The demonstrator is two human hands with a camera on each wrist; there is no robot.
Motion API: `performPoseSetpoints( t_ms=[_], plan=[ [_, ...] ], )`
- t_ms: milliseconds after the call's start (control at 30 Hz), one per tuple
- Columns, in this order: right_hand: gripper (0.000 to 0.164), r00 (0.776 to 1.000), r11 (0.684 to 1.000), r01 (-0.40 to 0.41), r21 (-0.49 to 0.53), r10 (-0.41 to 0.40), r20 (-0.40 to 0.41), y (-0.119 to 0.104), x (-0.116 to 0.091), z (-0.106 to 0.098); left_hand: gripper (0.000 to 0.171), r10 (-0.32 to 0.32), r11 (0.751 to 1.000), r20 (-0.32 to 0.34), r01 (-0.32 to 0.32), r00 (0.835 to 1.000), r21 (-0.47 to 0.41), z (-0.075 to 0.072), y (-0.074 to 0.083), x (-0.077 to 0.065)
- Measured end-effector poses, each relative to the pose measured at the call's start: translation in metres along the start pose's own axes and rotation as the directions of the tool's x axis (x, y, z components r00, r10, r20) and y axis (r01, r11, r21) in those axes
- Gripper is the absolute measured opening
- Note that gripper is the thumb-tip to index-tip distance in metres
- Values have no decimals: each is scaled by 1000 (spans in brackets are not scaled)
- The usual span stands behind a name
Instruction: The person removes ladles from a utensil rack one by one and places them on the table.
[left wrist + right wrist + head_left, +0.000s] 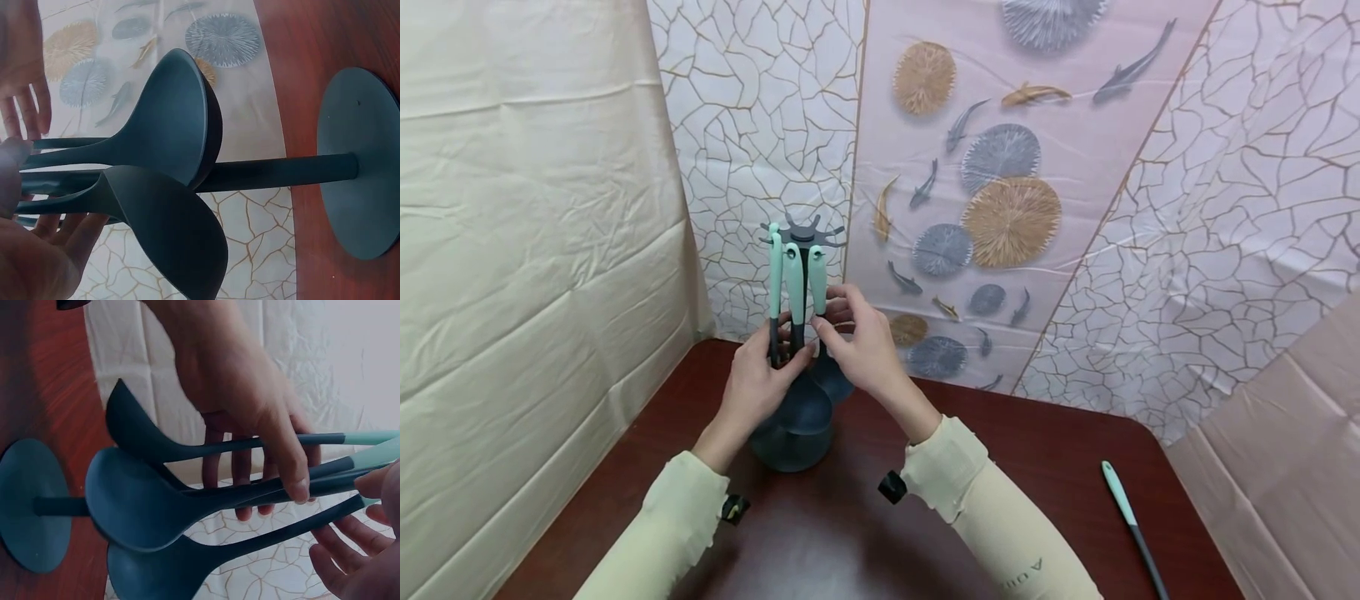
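Observation:
A dark utensil stand [281, 173] with a round base [362, 162] and a hooked top [803, 234] stands on the table. Several dark utensils with mint handles hang around its post. My left hand [758, 379] grips the shafts from the left, its thumb across the front ladle [134, 500] and its fingers behind. A second, angled utensil [131, 422] hangs on the left side. With thumb and fingers, my right hand [867, 346] pinches the right-hand ladle [156, 569] near where its mint handle meets the dark shaft.
Another long utensil [1122, 492] with a mint handle lies on the dark red table [1000, 442] at the right, its far end cut off by the frame. Patterned cloth [760, 108] hangs behind the table, and plain cloth [535, 250] hangs along the left.

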State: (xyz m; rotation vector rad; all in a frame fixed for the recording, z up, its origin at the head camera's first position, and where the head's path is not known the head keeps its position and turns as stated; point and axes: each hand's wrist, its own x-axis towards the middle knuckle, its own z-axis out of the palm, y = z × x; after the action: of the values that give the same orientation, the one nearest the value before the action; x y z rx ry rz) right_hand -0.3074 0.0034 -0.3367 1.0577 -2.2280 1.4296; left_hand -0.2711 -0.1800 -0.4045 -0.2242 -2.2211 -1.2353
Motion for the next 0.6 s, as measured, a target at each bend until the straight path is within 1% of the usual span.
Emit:
performPoseSetpoints(
  t_ms=[133,333,433,600],
  plan=[
    [30,1000,999,2,-35,-2,14,3,0,1,63,-14,1000,18,14,1000,-1,-2,-1,0],
    [24,1000,997,17,-82,-17,-3,6,-3,1,63,-63,998,57,64,996,-29,-5,0,-1],
    [23,999,994,33,-102,-33,1,6,-4,0,62,-75,996,77,79,994,-47,-5,1,-1],
    [22,998,991,69,-118,-68,14,8,-7,-2,63,-84,994,90,90,992,-55,-7,1,0]
  ],
)
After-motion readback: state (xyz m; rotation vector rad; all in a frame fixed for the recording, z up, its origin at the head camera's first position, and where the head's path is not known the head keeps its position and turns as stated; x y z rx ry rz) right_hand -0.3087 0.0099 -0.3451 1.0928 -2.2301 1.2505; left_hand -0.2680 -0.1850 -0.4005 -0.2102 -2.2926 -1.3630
